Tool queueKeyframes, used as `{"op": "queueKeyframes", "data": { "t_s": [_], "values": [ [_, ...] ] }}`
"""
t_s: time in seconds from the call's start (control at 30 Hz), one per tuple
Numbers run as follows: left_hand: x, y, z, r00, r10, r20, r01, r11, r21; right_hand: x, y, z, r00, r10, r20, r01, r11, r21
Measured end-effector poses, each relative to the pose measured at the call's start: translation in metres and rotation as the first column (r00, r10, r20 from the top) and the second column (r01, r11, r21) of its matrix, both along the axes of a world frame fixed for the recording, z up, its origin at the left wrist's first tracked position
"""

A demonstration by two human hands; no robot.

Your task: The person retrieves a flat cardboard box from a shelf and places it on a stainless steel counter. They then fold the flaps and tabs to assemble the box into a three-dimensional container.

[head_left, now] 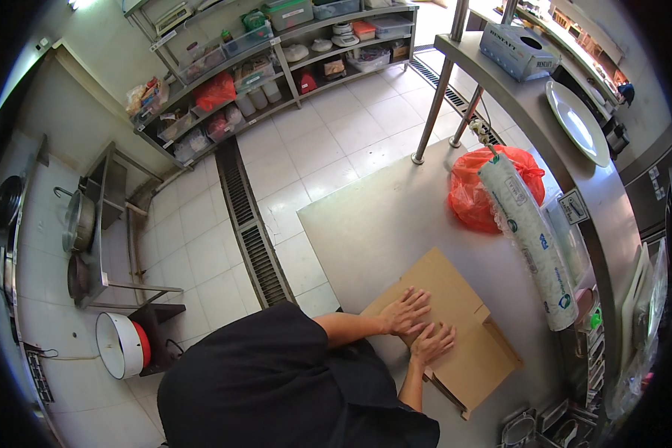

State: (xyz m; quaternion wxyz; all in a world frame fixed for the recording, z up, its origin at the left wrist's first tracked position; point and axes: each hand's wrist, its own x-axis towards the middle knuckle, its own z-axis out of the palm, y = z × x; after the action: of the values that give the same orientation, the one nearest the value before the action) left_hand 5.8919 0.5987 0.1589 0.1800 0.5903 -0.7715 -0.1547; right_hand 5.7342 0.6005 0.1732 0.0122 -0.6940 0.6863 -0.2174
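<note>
We have our left hand [405, 312] and right hand [432, 345] laid close together, fingers [448, 336] straight and slightly spread, on top of a folded flat brown cardboard piece [474, 366], which lies on the grey metal worktop [373, 216] near a crinkled red plastic bag [467, 193].

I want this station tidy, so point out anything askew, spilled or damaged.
No spill or clear damage shows. Only mildly odd: the folded cardboard, under the left hand and right hand, looks askew to the edges of the steel table, though that may simply come from handling.
</note>
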Motion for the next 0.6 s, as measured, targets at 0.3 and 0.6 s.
{"op": "queueKeyframes", "data": {
  "t_s": [0.3, 0.6],
  "values": [
    [0.0031, -0.0001, 0.0037, 1.0, -0.017, 0.007, 0.017, 0.999, 0.047, 0.0047, 0.0014, 0.0002, 0.999, -0.028, -0.039, 0.029, 0.999, 0.015],
    [0.0001, 0.0016, -0.0008, 1.0, -0.024, -0.01, 0.025, 0.998, 0.052, 0.0016, 0.002, -0.0029, 1.0, -0.025, -0.018, 0.025, 1.0, -0.012]
  ]
}}
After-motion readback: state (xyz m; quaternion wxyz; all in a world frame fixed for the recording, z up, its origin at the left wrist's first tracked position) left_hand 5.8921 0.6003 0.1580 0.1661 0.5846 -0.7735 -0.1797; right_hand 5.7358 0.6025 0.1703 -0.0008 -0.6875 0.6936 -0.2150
